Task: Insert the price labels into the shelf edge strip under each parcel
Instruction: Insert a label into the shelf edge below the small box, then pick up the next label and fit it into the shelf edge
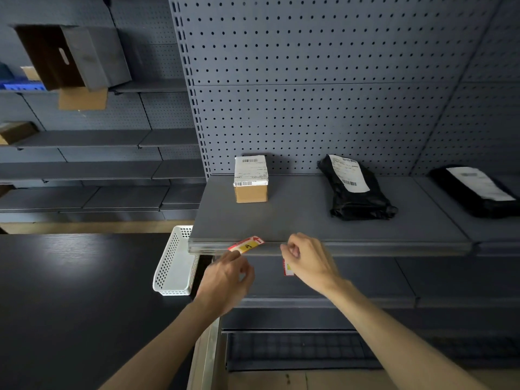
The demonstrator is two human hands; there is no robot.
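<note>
A small cardboard parcel (250,179) with a white shipping label stands on the grey shelf (295,218). Right of it lie a black bag parcel (356,188) and another black parcel (475,190). My left hand (228,277) pinches a red, white and yellow price label (247,244), tilted against the shelf edge strip (365,248) below the cardboard parcel. My right hand (306,260) is curled at the strip just to the right and holds more labels (287,267) hanging under its palm.
A white perforated basket (174,263) sits on the dark table (70,291) at the left, touching the shelf's corner. Lower grey shelves run below the strip. Shelving at far left carries cardboard boxes (64,57) and a blue bin (22,85).
</note>
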